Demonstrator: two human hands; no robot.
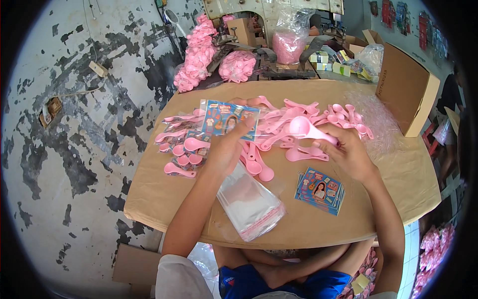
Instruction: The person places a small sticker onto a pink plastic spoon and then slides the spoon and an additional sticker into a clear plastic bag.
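- The left hand (225,149) has its grip clamped on a clear bag (230,118) that holds a blue printed card; thumb in front, fingers behind, bag raised upright over the counter (159,194).
- The right hand (348,155) has its grip closed on the handle of a pink scoop (304,128), whose bowl points toward the bag, just to the right of it.
- Beneath and between the two grips lies a pile of pink spoons (294,117), spread across the far half of the counter.
- Left of the left grip lie filled bags (184,149) with pink spoons in them, overlapping one another.
- Below the left grip, under the forearm, lies a stack of empty clear bags (251,204) with a red strip at the near end.
- Below the right grip, near the wrist, sits a stack of blue cards (320,190), flat on the counter.
- Right of the right grip, well apart, a cardboard box (406,89) stands at the counter's edge, with crumpled clear plastic (376,117) beside it.
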